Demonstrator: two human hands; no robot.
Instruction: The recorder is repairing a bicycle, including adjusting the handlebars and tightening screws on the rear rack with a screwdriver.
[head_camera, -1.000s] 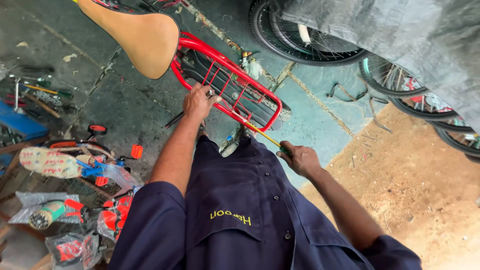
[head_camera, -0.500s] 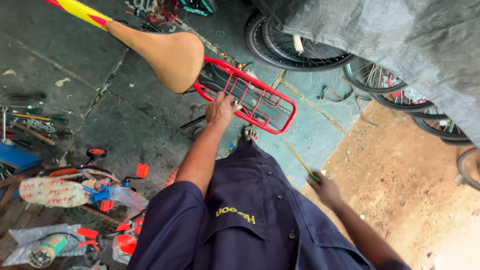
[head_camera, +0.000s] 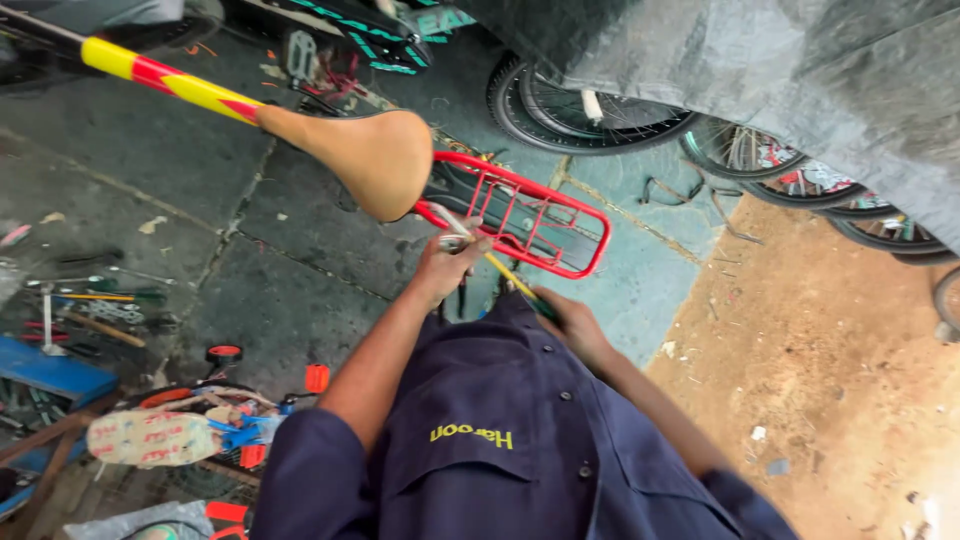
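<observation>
A bicycle stands below me with a tan saddle (head_camera: 370, 160) and a red wire rear rack (head_camera: 535, 215). My left hand (head_camera: 445, 265) is closed around a small metal fitting (head_camera: 452, 240) at the rack's front end, just under the saddle's tail. My right hand (head_camera: 568, 318) grips a screwdriver (head_camera: 505, 275) with a yellow shaft. Its tip points up and left toward my left hand. My dark blue shirt (head_camera: 500, 440) hides the bicycle's lower parts.
Loose hand tools (head_camera: 95, 300) and a blue box (head_camera: 50, 372) lie on the concrete at left. A small bicycle with red pedals (head_camera: 225, 352) lies at lower left. Several bicycle wheels (head_camera: 590, 105) stand under a grey tarp (head_camera: 800, 70) at the top. Sandy ground (head_camera: 830, 380) lies to the right.
My right hand has swung in from the right, bringing the screwdriver up to the rack's front beside my left hand. My left hand stays on the rack. The view has tilted.
</observation>
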